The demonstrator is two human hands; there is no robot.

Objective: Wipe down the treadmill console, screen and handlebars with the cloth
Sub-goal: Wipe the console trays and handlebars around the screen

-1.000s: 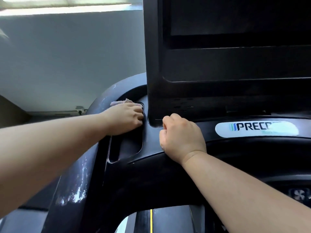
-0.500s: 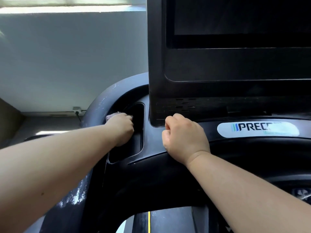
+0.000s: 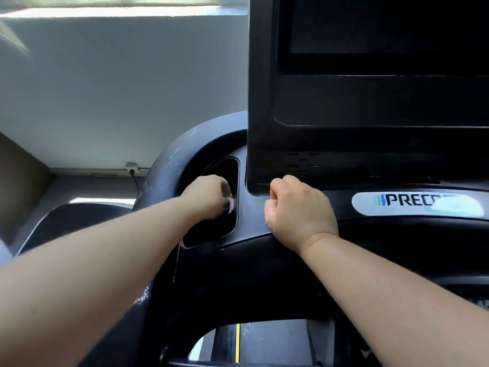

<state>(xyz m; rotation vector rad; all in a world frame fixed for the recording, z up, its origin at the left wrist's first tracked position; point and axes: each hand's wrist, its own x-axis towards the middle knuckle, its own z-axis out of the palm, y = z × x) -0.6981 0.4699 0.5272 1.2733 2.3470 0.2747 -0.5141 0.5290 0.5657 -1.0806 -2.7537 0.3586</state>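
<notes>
The cloth is bunched in my left hand, only a pale pinkish scrap of it peeking out past my knuckles, and it sits down inside the recessed pocket on the left of the treadmill console. My left fingers are curled tight around that cloth, pressing it against the pocket's inner side. Just right of the pocket, my right hand is balled into a fist with the fingers drawn together, resting on the console's top edge, nothing visible in it. It sits right at the lower left corner of the dark screen, which towers upright above both hands. Further right on the console runs the silver brand badge, lettering partly blurred out. Curving up around the pocket on the left is the black handlebar, scuffed with pale marks. Beyond it, a white wall with a small outlet and a cord hanging from it
</notes>
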